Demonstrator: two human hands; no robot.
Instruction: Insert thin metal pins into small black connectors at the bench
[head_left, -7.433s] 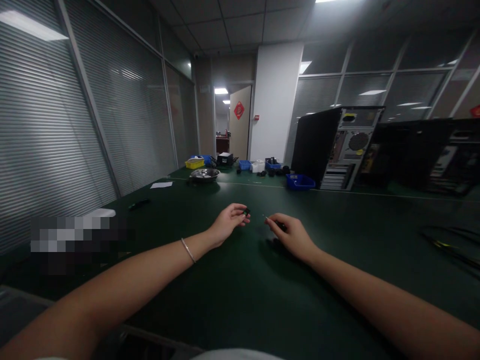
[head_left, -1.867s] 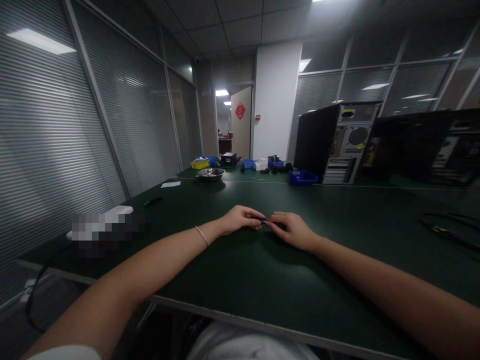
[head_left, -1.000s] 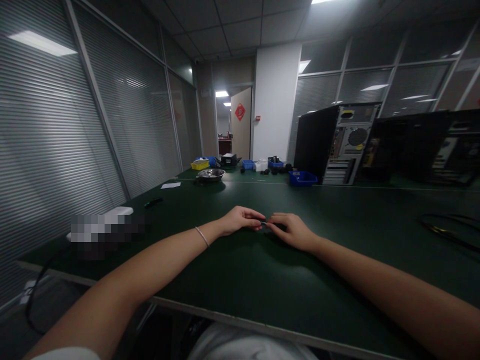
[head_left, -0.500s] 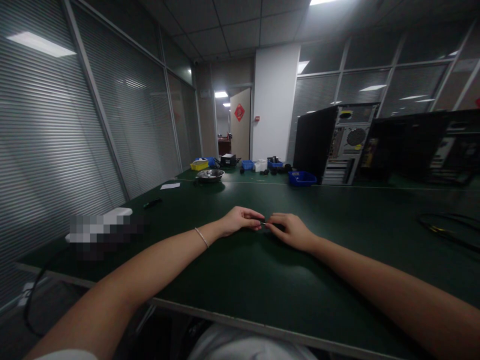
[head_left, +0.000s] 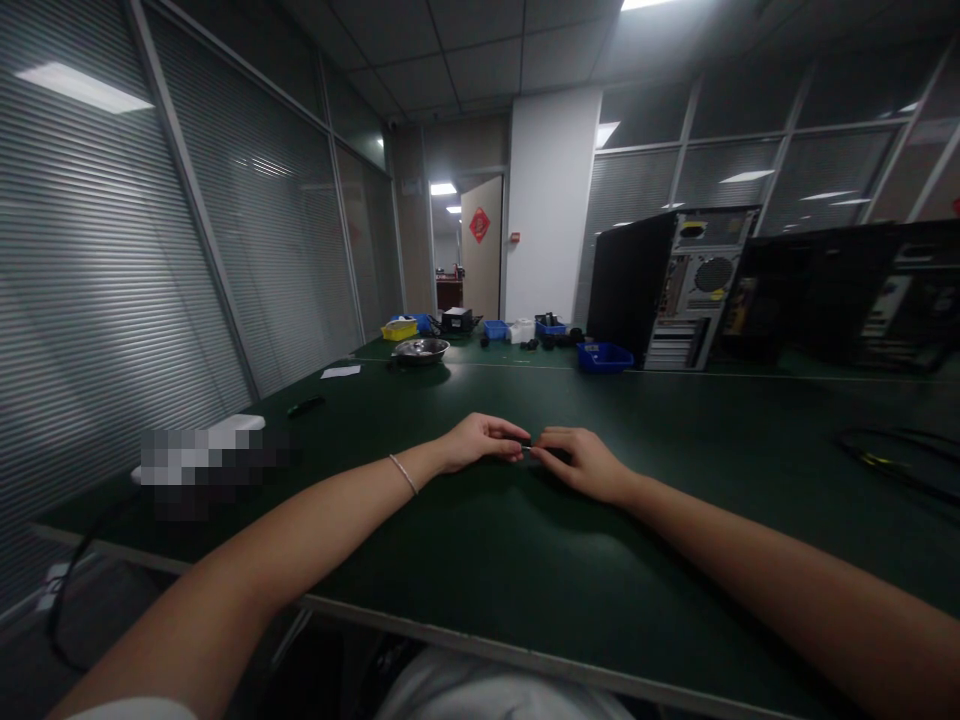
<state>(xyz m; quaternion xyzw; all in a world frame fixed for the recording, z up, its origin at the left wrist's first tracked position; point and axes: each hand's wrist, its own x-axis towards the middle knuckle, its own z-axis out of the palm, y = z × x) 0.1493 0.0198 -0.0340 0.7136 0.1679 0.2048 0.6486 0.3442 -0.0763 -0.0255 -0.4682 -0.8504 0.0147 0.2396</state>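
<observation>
Just above the green tabletop, my left hand and my right hand meet fingertip to fingertip. Between them is a small, thin metallic piece, too small to name. The fingers of my left hand pinch its left end, and those of my right hand pinch its right end. Most of the piece is hidden by the fingers. A thin bracelet circles my left wrist.
Left of my arms lie a white power strip, partly blurred out, a dark green-handled tool and white paper. Further back stand a metal bowl, a blue bin and a computer tower. A black cable lies right.
</observation>
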